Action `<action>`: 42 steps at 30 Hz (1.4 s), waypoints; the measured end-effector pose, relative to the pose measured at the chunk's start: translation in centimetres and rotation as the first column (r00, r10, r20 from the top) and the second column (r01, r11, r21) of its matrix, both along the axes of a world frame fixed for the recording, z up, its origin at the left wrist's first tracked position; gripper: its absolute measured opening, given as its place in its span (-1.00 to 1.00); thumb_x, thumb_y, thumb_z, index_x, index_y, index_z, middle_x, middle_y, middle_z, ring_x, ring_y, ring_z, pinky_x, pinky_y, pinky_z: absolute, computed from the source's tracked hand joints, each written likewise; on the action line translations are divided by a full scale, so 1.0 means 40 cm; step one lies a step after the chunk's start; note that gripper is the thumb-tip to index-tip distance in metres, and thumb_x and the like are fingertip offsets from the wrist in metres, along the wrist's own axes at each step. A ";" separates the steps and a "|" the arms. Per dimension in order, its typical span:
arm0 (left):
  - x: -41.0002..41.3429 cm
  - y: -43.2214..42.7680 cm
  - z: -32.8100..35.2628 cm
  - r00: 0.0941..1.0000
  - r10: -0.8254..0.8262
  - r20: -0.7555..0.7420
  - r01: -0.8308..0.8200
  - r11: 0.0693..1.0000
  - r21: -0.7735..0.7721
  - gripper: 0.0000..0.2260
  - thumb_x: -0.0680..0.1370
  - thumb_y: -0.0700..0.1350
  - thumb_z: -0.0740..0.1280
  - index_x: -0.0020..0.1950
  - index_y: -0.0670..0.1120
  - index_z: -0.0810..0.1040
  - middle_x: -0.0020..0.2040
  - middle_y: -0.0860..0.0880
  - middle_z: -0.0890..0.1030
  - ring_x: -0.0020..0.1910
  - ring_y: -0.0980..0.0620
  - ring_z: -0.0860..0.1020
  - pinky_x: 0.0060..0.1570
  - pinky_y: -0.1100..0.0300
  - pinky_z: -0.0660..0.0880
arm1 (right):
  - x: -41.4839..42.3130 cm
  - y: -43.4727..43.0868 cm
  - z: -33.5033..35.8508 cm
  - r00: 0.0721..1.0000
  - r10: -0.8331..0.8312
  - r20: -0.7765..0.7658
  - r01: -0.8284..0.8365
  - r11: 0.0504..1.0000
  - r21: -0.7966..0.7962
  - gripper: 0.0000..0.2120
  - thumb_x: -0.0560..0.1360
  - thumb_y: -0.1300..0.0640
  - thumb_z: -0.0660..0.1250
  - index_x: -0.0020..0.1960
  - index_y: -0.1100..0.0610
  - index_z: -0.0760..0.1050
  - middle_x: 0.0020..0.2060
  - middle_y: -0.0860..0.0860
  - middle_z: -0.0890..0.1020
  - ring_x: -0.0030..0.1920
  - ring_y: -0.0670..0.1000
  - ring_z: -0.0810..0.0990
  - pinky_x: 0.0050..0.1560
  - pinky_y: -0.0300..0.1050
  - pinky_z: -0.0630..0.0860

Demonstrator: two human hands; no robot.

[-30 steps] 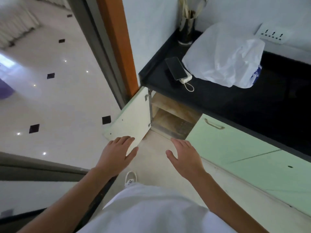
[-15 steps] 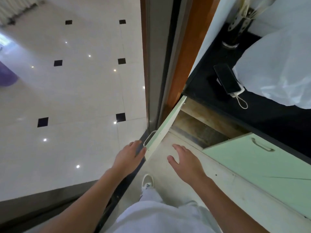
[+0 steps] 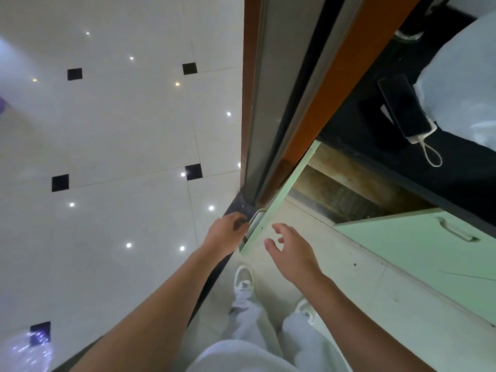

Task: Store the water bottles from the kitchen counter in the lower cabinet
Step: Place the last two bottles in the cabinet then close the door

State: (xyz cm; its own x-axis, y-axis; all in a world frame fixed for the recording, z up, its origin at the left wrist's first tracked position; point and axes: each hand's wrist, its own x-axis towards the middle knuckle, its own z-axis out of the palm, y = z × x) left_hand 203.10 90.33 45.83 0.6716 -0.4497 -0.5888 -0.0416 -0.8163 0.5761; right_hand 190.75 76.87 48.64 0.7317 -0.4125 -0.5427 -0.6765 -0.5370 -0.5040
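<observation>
A glossy white tiled floor is seen on the left, set with small black diamond insets and dotted with reflected ceiling lights. It is bounded by an orange-brown wooden door frame with a grey sliding track (dark-edged). On the right, a black worktop is carried above pale green cabinet fronts.

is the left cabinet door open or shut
Open: the cabinet door stands swung out edge-on, exposing the wooden shelf inside.
</observation>
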 end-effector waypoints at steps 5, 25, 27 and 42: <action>-0.028 -0.011 -0.024 0.999 0.025 -0.026 -0.025 0.999 -0.021 -0.78 0.65 -0.07 0.30 0.25 -0.02 0.65 0.02 0.09 0.63 -0.07 0.09 0.58 -0.21 0.33 0.44 | -0.013 0.007 -0.013 1.000 -0.013 0.000 0.013 1.000 0.023 -0.55 0.60 -0.14 0.24 0.45 -0.02 0.37 0.34 -0.09 0.51 0.24 -0.04 0.55 0.19 -0.10 0.48; -0.288 -0.341 -0.069 0.945 0.110 -0.310 -0.140 0.987 -0.078 -0.91 0.50 -0.22 0.41 -0.03 -0.07 0.59 -0.25 -0.02 0.74 -0.29 0.03 0.72 -0.15 0.00 0.65 | -0.357 -0.245 -0.003 0.963 -0.257 0.075 0.257 0.966 0.022 -0.64 0.57 0.06 0.32 0.36 -0.04 0.47 0.17 -0.15 0.55 0.04 -0.11 0.59 0.14 -0.07 0.56; -0.316 -0.386 -0.071 0.921 0.182 -0.346 -0.222 0.972 -0.079 -0.92 0.51 -0.25 0.39 -0.02 -0.12 0.57 -0.22 -0.10 0.74 -0.27 -0.03 0.73 -0.14 -0.02 0.65 | -0.391 -0.288 -0.001 0.962 -0.260 0.084 0.259 0.966 0.024 -0.67 0.57 0.07 0.33 0.33 -0.02 0.50 0.17 -0.14 0.56 0.03 -0.12 0.59 0.15 -0.07 0.56; -0.401 -0.639 -0.057 0.929 0.250 -0.273 -0.278 0.958 -0.072 -0.93 0.53 -0.27 0.39 -0.01 -0.24 0.57 -0.19 -0.10 0.74 -0.25 -0.05 0.74 -0.27 0.13 0.61 | -0.512 -0.552 0.017 0.973 -0.194 0.126 0.195 0.981 -0.002 -0.67 0.59 0.07 0.29 0.34 0.00 0.49 0.19 -0.08 0.54 0.07 -0.02 0.59 0.13 -0.07 0.54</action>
